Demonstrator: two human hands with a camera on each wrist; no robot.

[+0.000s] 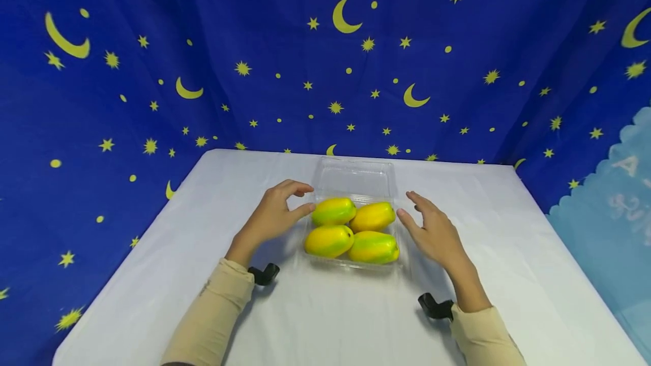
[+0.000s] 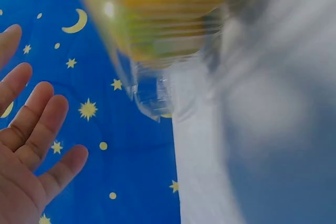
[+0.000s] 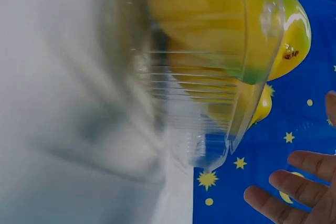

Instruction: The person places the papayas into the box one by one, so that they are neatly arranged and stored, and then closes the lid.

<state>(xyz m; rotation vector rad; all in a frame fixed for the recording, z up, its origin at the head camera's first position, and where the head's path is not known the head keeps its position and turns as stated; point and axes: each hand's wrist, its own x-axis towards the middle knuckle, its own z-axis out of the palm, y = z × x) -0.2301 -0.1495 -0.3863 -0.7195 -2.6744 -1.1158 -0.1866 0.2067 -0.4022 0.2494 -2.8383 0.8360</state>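
Observation:
Several glossy yellow-green fruits, shaped like papayas or mangoes (image 1: 329, 242), lie in two rows inside a clear plastic clamshell box (image 1: 351, 265). Its transparent lid (image 1: 354, 178) is folded back on the far side. My left hand (image 1: 274, 210) hovers at the box's left side, thumb tip close to the back-left fruit (image 1: 333, 211); whether they touch, I cannot tell. At the right side my right hand (image 1: 434, 233) is held apart from the box, fingers extended. Both wrist views show spread fingers holding nothing, beside the ribbed wall of the box (image 3: 205, 87).
A white cloth-covered table (image 1: 325, 321) carries the box near its middle. Behind it hangs a blue curtain (image 1: 285, 33) with yellow moons and stars. A light blue panel (image 1: 610, 213) stands at the right. Black wrist mounts (image 1: 264, 274) stick out from both sleeves.

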